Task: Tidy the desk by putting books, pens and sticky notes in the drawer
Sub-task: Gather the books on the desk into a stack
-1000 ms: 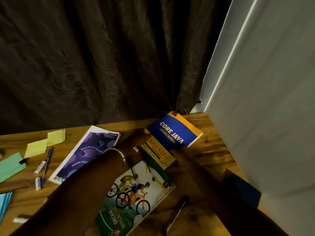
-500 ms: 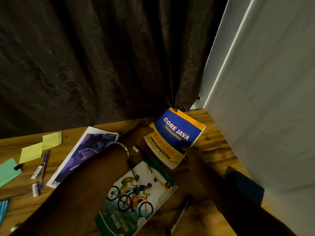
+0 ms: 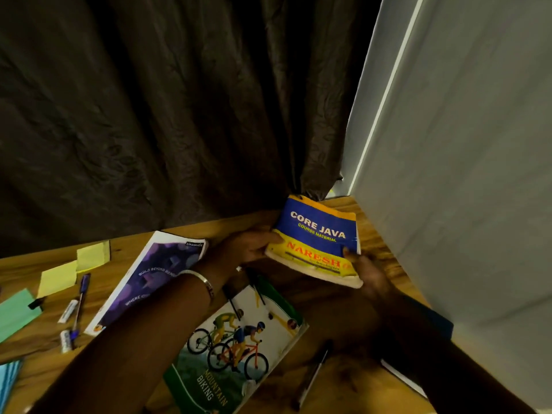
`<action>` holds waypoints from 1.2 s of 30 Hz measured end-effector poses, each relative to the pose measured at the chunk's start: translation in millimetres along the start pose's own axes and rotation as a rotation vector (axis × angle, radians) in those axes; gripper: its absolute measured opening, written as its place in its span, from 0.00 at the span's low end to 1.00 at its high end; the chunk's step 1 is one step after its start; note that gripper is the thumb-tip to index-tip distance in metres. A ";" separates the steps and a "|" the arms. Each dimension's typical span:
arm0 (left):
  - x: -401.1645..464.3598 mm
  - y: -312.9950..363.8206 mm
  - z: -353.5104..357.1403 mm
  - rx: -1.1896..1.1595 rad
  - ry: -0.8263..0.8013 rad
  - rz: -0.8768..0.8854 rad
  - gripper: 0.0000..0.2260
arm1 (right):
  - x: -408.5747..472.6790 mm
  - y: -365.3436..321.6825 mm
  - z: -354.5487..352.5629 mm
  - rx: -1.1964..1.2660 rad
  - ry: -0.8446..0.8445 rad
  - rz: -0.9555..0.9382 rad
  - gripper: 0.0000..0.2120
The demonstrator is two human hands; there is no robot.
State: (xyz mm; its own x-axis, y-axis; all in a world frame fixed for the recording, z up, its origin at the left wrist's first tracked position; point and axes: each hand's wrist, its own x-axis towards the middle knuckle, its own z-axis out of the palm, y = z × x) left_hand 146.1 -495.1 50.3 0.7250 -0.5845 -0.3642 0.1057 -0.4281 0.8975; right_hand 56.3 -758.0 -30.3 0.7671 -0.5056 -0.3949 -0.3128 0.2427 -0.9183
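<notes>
Thick blue-and-yellow Core Java book (image 3: 318,242), tilted, cover up, gripped at its left edge by the left hand (image 3: 248,245) and lower right corner by the right hand (image 3: 366,271)

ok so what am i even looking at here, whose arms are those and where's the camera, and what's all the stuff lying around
There is no machine here: the arms belong to a person wearing a camera on the head, looking forward and down over a wooden desk. The left hand and right hand together hold a blue and yellow Core Java book raised off the desk, fingers curled round its edges. Lying on the desk are a purple notebook, a Mountain Biking book, yellow sticky notes, a green pad, a blue pen and a black pen. A dark curtain hangs behind, and a pale wall stands on the right.
</notes>
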 end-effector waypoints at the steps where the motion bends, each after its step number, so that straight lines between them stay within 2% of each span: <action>1: 2.5 1.1 2.0 -0.041 -0.038 0.004 0.23 | -1.2 0.3 -9.3 -0.024 -0.007 -0.060 0.26; 3: 14.1 -3.0 11.2 -0.178 -0.139 0.055 0.25 | -12.9 -3.3 -18.7 -0.057 0.014 -0.167 0.20; 5: 35.7 -7.9 27.7 -0.146 -0.121 0.155 0.32 | -23.0 -6.8 -24.5 -0.048 0.089 -0.246 0.16; 7: 44.9 -10.9 42.8 -0.093 -0.027 0.194 0.35 | -29.2 -10.0 -28.3 -0.063 0.112 -0.310 0.19; 11: 59.3 -23.8 66.9 0.052 0.206 0.202 0.29 | -37.9 -3.9 -37.1 -0.142 0.138 -0.350 0.22; 13: 61.9 -29.0 70.2 0.136 0.284 0.177 0.26 | -41.1 -2.2 -36.1 -0.166 0.142 -0.334 0.22; 15: 61.7 -30.4 70.4 0.118 0.286 0.192 0.25 | -42.0 -5.9 -34.4 -0.179 0.152 -0.308 0.22; 20: 57.3 -20.0 72.8 0.008 0.186 0.247 0.33 | -31.6 -20.3 -32.8 -0.270 0.223 -0.323 0.18; 23: 62.3 -22.1 79.1 -0.012 0.128 0.198 0.27 | -22.0 -23.0 -33.6 -0.351 0.293 -0.312 0.16; 25: 64.8 -25.0 85.5 0.005 0.091 0.152 0.24 | -15.3 -20.2 -36.1 -0.397 0.289 -0.254 0.17; 29: 66.4 -38.4 103.8 0.066 0.124 0.059 0.22 | -6.2 -17.0 -42.4 -0.576 0.227 -0.121 0.18; 33: 69.8 -45.6 119.2 0.106 0.166 -0.029 0.17 | -0.2 -22.6 -50.2 -0.643 0.146 -0.092 0.14; 36: 71.2 -41.9 120.5 0.134 0.224 -0.013 0.17 | 7.7 -25.3 -55.0 -0.673 0.130 -0.103 0.17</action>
State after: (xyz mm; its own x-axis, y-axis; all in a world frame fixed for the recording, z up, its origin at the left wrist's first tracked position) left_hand 111.3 -601.8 -43.2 0.8586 -0.4172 -0.2980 0.0361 -0.5307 0.8468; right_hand 39.3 -813.6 -11.7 0.7514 -0.6036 -0.2667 -0.5537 -0.3569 -0.7524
